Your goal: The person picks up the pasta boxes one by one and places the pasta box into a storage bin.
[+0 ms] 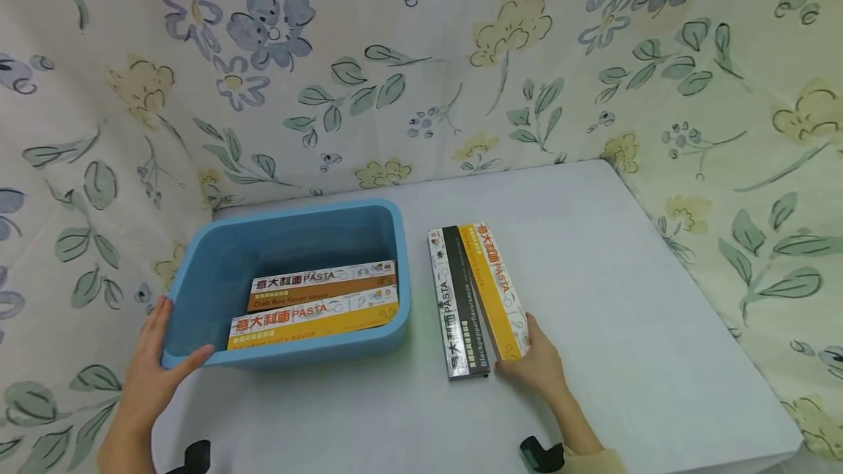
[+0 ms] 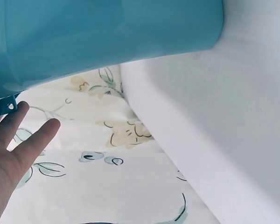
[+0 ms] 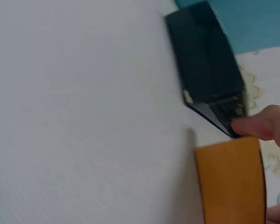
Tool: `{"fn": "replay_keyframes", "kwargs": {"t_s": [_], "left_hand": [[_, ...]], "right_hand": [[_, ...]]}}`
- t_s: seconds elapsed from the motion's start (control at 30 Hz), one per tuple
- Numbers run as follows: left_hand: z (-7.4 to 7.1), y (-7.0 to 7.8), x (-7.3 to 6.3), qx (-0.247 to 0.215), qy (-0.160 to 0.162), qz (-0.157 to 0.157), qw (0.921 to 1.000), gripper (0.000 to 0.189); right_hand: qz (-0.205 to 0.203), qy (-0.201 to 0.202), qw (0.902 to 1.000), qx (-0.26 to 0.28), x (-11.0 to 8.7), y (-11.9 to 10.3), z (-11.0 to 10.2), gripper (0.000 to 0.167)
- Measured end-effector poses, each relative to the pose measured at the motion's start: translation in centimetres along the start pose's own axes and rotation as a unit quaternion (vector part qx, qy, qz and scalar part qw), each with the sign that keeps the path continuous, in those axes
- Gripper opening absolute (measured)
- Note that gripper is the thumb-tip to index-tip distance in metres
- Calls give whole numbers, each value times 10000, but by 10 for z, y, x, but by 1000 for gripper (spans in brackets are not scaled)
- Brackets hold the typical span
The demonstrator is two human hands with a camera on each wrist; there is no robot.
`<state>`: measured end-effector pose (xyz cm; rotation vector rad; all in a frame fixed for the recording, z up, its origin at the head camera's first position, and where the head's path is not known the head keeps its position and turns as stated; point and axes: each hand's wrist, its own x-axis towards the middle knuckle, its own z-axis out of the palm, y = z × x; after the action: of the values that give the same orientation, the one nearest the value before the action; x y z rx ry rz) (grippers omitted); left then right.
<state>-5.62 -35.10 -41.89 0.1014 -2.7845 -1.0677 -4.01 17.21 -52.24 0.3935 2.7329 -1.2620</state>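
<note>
My right hand point(image 1: 540, 366) pinches the near end of a yellow-and-white pasta box point(image 1: 490, 291), thumb on its left side and fingers on its right. Left of it lies a black-and-white black pepper pasta box point(image 1: 464, 306), almost parallel, with a narrow gap towards the near end. In the right wrist view, the thumb is by the end of the dark box point(image 3: 205, 56), above the yellow box's orange-looking end point(image 3: 231, 182). My left hand point(image 1: 153, 368) touches the left corner of a blue plastic basin point(image 1: 316, 354), its thumb and fingers spread and fairly straight.
Inside the basin, a brown crab roe pasta box point(image 1: 323, 285) and a yellow curry pasta box point(image 1: 315, 319) lie side by side towards the front right. A white table point(image 1: 632, 298) bears everything. Flowered curtains point(image 1: 448, 79) hang behind and at both sides.
</note>
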Motion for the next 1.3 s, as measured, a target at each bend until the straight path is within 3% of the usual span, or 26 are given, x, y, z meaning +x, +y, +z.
{"fn": "replay_keyframes", "kwargs": {"t_s": [0.2, 0.43, 0.63, 0.83, 1.0, 1.3], "left_hand": [[1, -1, 1, -21, 21, 17, 10000, 93], [0, 1, 0, -62, 49, 37, 10000, 92], [-1, 1, 0, -8, 44, -48, 10000, 93], [-1, 2, 0, 7, 25, -109, 9999, 93], [-1, 3, 1, -32, 28, -69, 10000, 93], [0, 2, 1, -47, 21, -54, 10000, 93]], "right_hand": [[112, 514, 9986, 36, -1, -1, 12, 108], [338, 692, 9963, 372, 5, -1, 12, 101], [833, 576, 9916, 804, 9, -3, 5, 102], [1129, 346, 9805, 1569, 12, -4, 0, 100], [1190, 244, 9721, 2007, 14, -4, -3, 99], [1108, 365, 9720, 2040, 15, -9, -9, 95]]}}
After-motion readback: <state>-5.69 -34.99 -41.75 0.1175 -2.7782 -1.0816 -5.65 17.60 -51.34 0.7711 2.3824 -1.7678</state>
